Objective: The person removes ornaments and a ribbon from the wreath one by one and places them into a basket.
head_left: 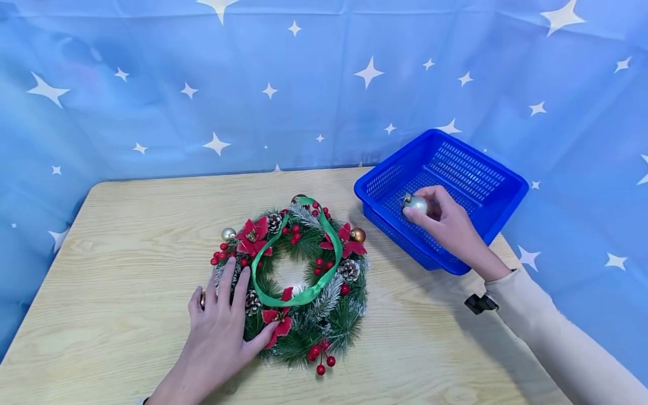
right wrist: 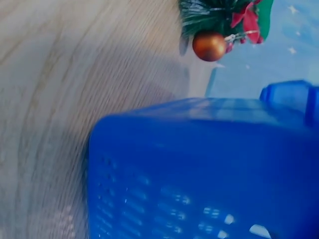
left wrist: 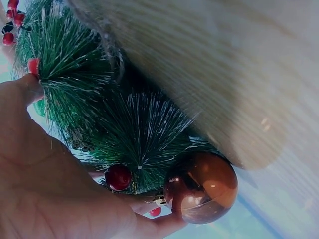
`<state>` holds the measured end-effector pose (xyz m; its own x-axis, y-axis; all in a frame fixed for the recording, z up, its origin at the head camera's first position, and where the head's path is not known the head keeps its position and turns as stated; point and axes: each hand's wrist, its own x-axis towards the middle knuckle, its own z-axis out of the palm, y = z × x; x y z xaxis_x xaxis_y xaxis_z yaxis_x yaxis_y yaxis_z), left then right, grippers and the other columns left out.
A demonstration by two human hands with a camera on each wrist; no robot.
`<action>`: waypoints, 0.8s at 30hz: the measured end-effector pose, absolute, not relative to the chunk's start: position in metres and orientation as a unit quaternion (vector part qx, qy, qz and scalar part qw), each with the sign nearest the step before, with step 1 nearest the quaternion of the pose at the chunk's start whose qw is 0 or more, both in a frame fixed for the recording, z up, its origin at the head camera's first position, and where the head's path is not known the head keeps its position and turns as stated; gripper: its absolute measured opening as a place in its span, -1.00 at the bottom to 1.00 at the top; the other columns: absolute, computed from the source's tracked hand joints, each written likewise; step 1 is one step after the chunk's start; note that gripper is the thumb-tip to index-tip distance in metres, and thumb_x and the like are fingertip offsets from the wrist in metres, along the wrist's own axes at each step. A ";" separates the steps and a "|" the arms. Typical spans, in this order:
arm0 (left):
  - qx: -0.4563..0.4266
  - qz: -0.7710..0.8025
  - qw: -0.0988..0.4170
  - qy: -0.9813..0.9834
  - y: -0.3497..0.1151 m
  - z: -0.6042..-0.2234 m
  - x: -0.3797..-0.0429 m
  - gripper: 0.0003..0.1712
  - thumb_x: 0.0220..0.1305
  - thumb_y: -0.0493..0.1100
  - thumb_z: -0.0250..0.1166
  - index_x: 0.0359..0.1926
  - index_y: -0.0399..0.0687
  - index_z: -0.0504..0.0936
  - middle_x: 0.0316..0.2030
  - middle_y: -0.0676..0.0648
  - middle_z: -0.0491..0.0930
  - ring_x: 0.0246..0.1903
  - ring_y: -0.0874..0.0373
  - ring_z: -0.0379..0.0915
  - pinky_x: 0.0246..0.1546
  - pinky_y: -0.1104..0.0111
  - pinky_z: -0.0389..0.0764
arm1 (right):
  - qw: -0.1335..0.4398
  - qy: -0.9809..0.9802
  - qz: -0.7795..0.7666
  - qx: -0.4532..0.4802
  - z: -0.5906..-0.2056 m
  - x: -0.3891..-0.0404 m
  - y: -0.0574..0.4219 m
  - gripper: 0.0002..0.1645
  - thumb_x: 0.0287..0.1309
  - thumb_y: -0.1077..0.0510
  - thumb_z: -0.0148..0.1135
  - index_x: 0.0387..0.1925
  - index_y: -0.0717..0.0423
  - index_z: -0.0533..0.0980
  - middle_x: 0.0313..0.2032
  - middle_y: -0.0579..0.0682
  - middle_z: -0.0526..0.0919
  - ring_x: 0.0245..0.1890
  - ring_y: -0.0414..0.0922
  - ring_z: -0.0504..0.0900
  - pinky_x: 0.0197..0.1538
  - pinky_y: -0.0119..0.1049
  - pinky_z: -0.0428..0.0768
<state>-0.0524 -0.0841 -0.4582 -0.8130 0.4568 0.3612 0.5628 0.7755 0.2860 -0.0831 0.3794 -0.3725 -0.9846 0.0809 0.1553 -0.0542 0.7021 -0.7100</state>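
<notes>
A green wreath (head_left: 331,323) with red poinsettias, pinecones, red berries and a green ribbon (head_left: 336,242) lies on the table. My left hand (head_left: 217,326) rests on its lower left side with fingers spread, the thumb touching the lower poinsettia (head_left: 277,326). Beside those fingers in the left wrist view is a shiny copper bauble (left wrist: 202,188) on the wreath's edge. My right hand (head_left: 448,222) pinches a pale silver bauble (head_left: 416,205) between thumb and fingers, over the blue plastic basket (head_left: 395,230). In the right wrist view the basket's side hides this hand.
The basket stands at the table's back right corner, its perforated wall (right wrist: 164,199) filling much of the right wrist view. Another copper bauble (head_left: 358,234) sticks out from the wreath towards it. Behind the wooden table (head_left: 126,270) hangs a blue curtain (head_left: 314,73) with white stars.
</notes>
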 end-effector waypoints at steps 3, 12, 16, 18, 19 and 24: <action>-0.274 -0.193 0.142 -0.931 -0.084 -0.459 -0.052 0.37 0.08 0.39 0.58 0.66 -0.27 0.19 0.64 -0.40 0.06 0.41 -0.54 0.22 0.18 -0.53 0.24 | 0.064 -0.923 0.380 -0.007 -0.374 -0.092 0.385 -0.47 0.58 -0.06 0.33 0.33 0.13 0.42 0.01 0.10 0.61 -0.19 -0.04 0.62 -0.26 -0.35 0.61; -0.275 -0.188 0.150 -0.931 -0.085 -0.460 -0.052 0.36 0.08 0.41 0.56 0.64 -0.30 0.22 0.63 -0.42 0.08 0.41 -0.55 0.22 0.16 -0.49 0.28 | -0.005 -0.922 0.387 -0.024 -0.379 -0.115 0.400 -0.39 0.62 -0.11 0.26 0.34 0.25 0.36 0.08 0.16 0.53 -0.08 0.10 0.56 -0.14 -0.28 0.62; -0.275 -0.185 0.150 -0.932 -0.085 -0.460 -0.052 0.37 0.08 0.42 0.55 0.64 -0.32 0.22 0.63 -0.41 0.09 0.40 -0.54 0.23 0.15 -0.47 0.28 | -0.053 -0.924 0.377 -0.041 -0.383 -0.121 0.403 -0.33 0.63 -0.14 0.23 0.37 0.29 0.30 0.07 0.20 0.50 -0.09 0.10 0.50 -0.19 -0.24 0.55; -0.274 -0.184 0.149 -0.932 -0.084 -0.460 -0.052 0.37 0.08 0.43 0.54 0.64 -0.33 0.22 0.62 -0.41 0.10 0.40 -0.54 0.24 0.15 -0.47 0.29 | -0.073 -0.925 0.370 -0.043 -0.385 -0.123 0.404 -0.32 0.64 -0.14 0.22 0.37 0.30 0.27 0.05 0.20 0.49 -0.11 0.08 0.48 -0.21 -0.24 0.52; -0.274 -0.183 0.149 -0.932 -0.084 -0.459 -0.052 0.36 0.09 0.44 0.53 0.63 -0.33 0.22 0.62 -0.41 0.10 0.39 -0.55 0.24 0.16 -0.47 0.29 | -0.081 -0.926 0.367 -0.042 -0.386 -0.123 0.404 -0.33 0.64 -0.13 0.22 0.36 0.30 0.25 0.04 0.21 0.48 -0.13 0.06 0.47 -0.24 -0.25 0.50; -0.272 -0.184 0.143 -0.934 -0.084 -0.459 -0.052 0.35 0.11 0.43 0.53 0.63 -0.33 0.23 0.60 -0.42 0.12 0.39 -0.55 0.23 0.17 -0.48 0.29 | -0.105 -0.929 0.353 -0.018 -0.389 -0.125 0.403 -0.47 0.66 -0.01 0.21 0.23 0.33 0.26 -0.13 0.17 0.43 -0.30 0.00 0.42 -0.31 -0.25 0.42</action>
<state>-0.0523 -0.0843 -0.4586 -0.8110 0.4555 0.3672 0.5608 0.7841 0.2659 -0.1245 0.4029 -0.3888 -0.9773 -0.0406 -0.2081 0.1079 0.7494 -0.6532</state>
